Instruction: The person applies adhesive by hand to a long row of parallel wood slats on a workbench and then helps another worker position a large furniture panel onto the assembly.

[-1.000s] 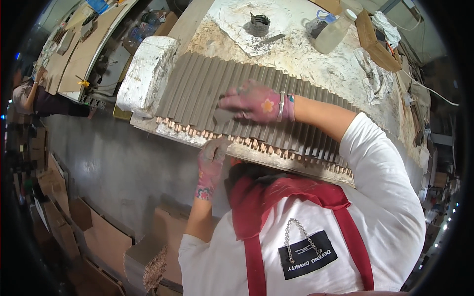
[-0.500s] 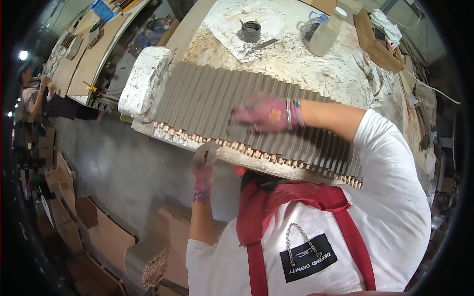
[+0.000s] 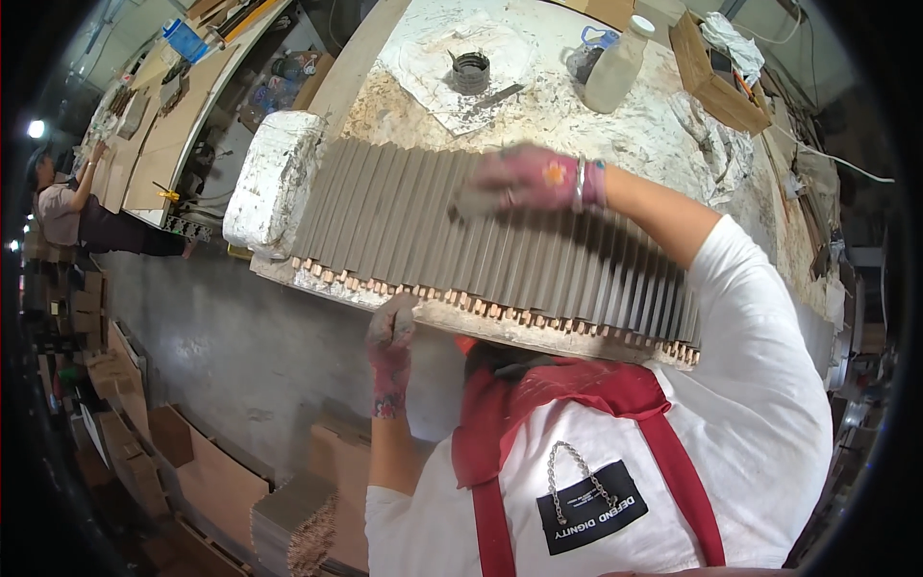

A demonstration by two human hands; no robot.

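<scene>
A long row of grey, ridged strips (image 3: 385, 207) with pale wooden-looking ends lies side by side along the table's near edge. Over the middle of the row is my right hand (image 3: 524, 180), in a pink glove with greyed fingers. Its fingers curl down on a grey lump, blurred by motion, whose kind I cannot make out. My left hand (image 3: 391, 332), gloved alike, is closed just off the table edge, near the strip ends. Whether anything is inside its curled fingers is hidden.
A white wrapped block (image 3: 274, 183) stands at the row's left end. Behind the row are a dark pot (image 3: 470, 73), a flat blade (image 3: 497, 97), a cloudy bottle (image 3: 620, 67) and a wooden box (image 3: 707, 77). A person (image 3: 72, 197) works at another table, far left.
My right hand has swept away from me, up along the strips toward their far ends. My left hand stays closed by the edge. The view has shifted slightly.
</scene>
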